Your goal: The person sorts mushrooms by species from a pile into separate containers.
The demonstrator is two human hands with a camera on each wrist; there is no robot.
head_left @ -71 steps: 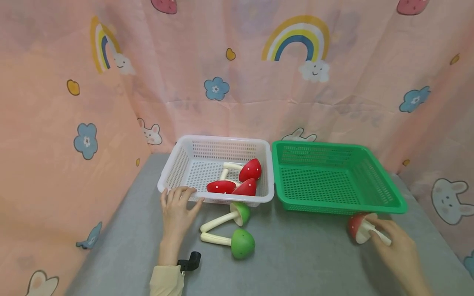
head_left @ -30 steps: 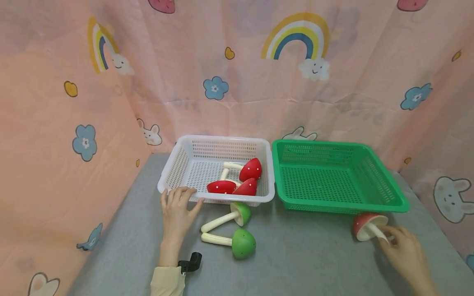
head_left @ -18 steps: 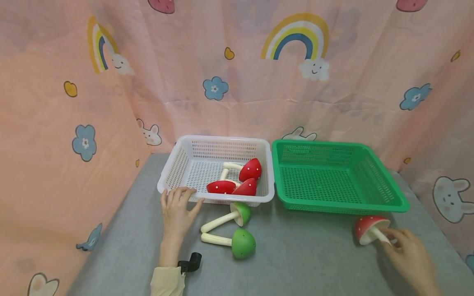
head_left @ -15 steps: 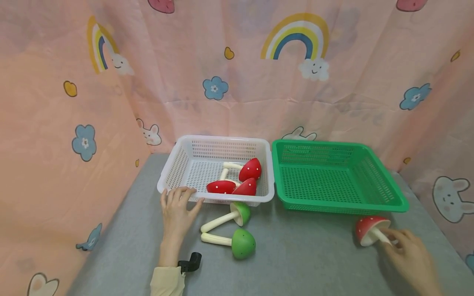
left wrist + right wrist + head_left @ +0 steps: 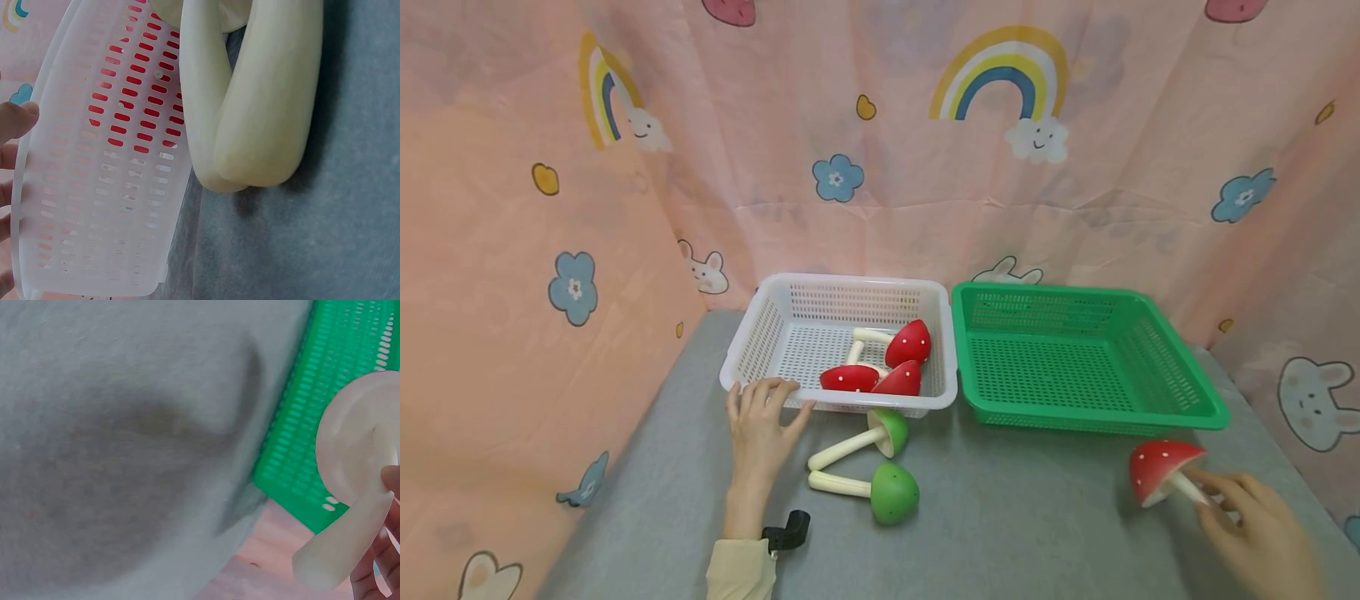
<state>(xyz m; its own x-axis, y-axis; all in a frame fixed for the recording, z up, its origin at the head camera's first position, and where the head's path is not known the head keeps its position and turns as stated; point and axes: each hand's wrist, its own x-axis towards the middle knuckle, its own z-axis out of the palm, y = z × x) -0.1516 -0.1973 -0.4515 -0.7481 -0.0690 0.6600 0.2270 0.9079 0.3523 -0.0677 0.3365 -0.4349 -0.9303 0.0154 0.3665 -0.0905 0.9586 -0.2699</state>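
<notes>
My right hand (image 5: 1255,521) pinches the pale stem of a toy mushroom (image 5: 1157,471) with a white-dotted red cap. It is held above the table near the green basket's front right corner; in the right wrist view the cap's cream underside (image 5: 350,437) shows. My left hand (image 5: 762,433) rests its fingers on the front rim of the white basket (image 5: 842,400), thumb spread to the side. Red-capped mushrooms (image 5: 908,343) lie inside that basket. Just in front of it, two green-capped mushrooms (image 5: 893,493) lie on the table, their stem ends close together (image 5: 262,125).
A green basket (image 5: 1090,421) stands to the right of the white one, with nothing in it. Behind and at the sides hangs a pink patterned cloth (image 5: 895,233). A grey cloth covers the table (image 5: 985,517). On the left wrist sits a black camera mount (image 5: 788,532).
My right hand has drawn the red mushroom a little rightward and toward me, away from the green basket's rim, and the cap has tilted. The left hand stays on the white basket.
</notes>
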